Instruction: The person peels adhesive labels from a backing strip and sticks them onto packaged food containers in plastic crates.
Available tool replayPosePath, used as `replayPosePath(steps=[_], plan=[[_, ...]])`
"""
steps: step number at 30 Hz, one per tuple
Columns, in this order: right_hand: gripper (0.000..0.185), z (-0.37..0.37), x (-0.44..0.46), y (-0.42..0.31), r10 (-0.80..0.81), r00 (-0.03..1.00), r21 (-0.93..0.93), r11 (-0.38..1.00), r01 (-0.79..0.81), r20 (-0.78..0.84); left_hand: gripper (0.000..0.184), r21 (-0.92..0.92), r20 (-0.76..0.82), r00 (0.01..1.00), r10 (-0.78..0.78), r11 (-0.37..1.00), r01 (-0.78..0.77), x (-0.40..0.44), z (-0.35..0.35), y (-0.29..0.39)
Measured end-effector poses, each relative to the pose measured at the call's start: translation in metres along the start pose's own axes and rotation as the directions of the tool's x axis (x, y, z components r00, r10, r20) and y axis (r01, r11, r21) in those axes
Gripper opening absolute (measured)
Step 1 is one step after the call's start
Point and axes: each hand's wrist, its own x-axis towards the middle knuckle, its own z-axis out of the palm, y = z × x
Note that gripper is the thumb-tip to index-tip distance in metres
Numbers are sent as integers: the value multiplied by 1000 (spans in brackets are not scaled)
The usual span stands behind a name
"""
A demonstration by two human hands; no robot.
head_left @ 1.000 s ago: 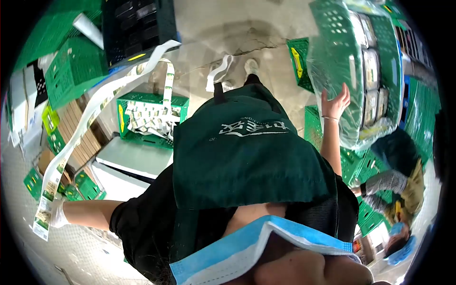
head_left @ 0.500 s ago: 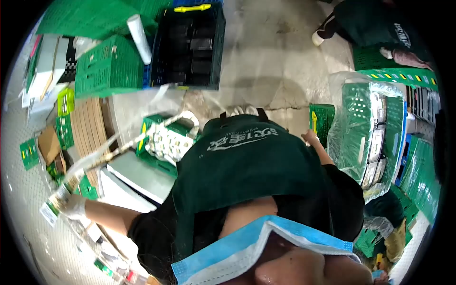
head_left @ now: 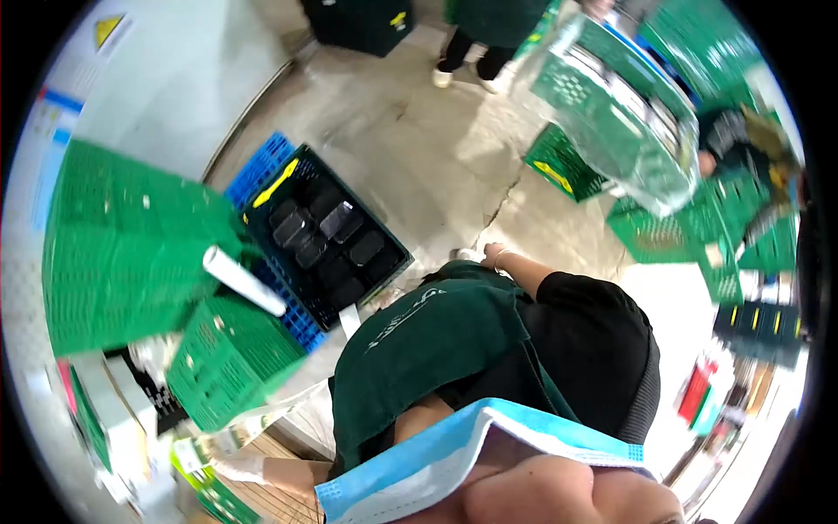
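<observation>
Quite illegible, the label strip (head_left: 250, 428) in the left hand (head_left: 237, 466)

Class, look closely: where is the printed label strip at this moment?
In the head view, the label strip is at lower left, by the person's left hand and just below a green crate in the picture.

Trays (head_left: 339, 223) lie in a crate (head_left: 384, 275), apparently beyond the label strip (head_left: 250, 429).

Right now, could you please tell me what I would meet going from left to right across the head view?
Yellow triangle sign, left hand, black trays, right hand, small yellow-handled green crate, dark yellow-striped crates.
</observation>
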Motion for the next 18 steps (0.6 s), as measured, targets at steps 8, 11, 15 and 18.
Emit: replayPosePath(steps=[8, 11, 15, 18], plan=[[37, 62, -78, 53, 398, 916, 296, 871, -392, 44, 29, 81, 553, 816, -167, 986, 146, -9, 104, -60], [37, 83, -101, 62, 528, 848, 392, 772, -500, 41, 26, 158, 626, 763, -158, 985, 75, -6, 125, -102], [38, 123, -116, 67, 490, 860, 394, 769, -503, 141, 30, 190, 588, 795, -152, 981, 47, -33, 148, -87], [37, 139, -123, 71, 473, 867, 432, 756, -492, 159, 30, 128, 631, 770, -93, 992, 16, -40, 164, -86]])
